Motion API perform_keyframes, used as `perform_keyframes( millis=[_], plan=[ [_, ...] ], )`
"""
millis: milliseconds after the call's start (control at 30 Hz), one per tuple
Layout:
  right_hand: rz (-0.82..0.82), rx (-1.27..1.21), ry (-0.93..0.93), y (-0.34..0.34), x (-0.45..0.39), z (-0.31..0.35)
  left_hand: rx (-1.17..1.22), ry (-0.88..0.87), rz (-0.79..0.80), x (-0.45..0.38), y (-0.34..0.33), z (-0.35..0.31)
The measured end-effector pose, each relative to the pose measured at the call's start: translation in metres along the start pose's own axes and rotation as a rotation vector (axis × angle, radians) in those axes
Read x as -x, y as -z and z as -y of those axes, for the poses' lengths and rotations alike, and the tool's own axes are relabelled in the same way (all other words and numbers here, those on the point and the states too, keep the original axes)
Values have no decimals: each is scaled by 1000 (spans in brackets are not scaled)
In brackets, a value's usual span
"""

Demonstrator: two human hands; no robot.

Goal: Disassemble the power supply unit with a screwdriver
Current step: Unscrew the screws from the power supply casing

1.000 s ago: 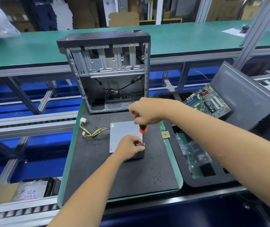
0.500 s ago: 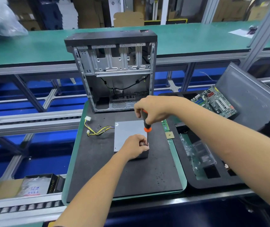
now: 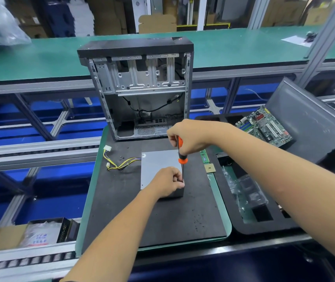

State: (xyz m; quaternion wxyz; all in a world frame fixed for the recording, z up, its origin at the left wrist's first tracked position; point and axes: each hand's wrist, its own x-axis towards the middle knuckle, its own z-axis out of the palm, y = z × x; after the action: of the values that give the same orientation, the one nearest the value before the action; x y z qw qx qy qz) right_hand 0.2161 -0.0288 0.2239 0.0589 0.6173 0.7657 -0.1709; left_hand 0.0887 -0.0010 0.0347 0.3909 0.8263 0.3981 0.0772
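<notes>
The grey power supply unit (image 3: 157, 164) lies flat on the black mat (image 3: 156, 216), its yellow and black cable bundle (image 3: 119, 162) trailing to the left. My right hand (image 3: 189, 137) grips the orange and black handle of a screwdriver (image 3: 180, 155), held upright with its tip at the unit's front right corner. My left hand (image 3: 167, 182) rests on that same corner, its fingers pinching the screwdriver's shaft near the tip. The screw itself is hidden by my fingers.
An open computer case (image 3: 140, 88) stands upright behind the unit. A black foam tray (image 3: 264, 226) to the right holds a motherboard (image 3: 264, 127) and a grey side panel (image 3: 313, 123). A CPU chip (image 3: 209, 167) lies by the mat's edge. Boxes (image 3: 40, 233) sit low left.
Both hands stay on the screwdriver at the unit's front right corner. Only the camera view has shifted slightly.
</notes>
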Motion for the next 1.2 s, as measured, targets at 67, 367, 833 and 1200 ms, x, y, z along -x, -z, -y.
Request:
perform_keyframes(
  millis=[67,367,833,1200],
  plan=[
    [19,56,-59,-3,-3,0,-10,18,7,-1,0,-2],
    [6,-6,-3,2,4,1,-40,65,-10,-3,-2,-8],
    [-23,-13,10,-2,11,-3,-48,17,29,2,1,-8],
    [8,140,-75,-6,8,-9,-141,42,71,-4,3,-13]
  ],
)
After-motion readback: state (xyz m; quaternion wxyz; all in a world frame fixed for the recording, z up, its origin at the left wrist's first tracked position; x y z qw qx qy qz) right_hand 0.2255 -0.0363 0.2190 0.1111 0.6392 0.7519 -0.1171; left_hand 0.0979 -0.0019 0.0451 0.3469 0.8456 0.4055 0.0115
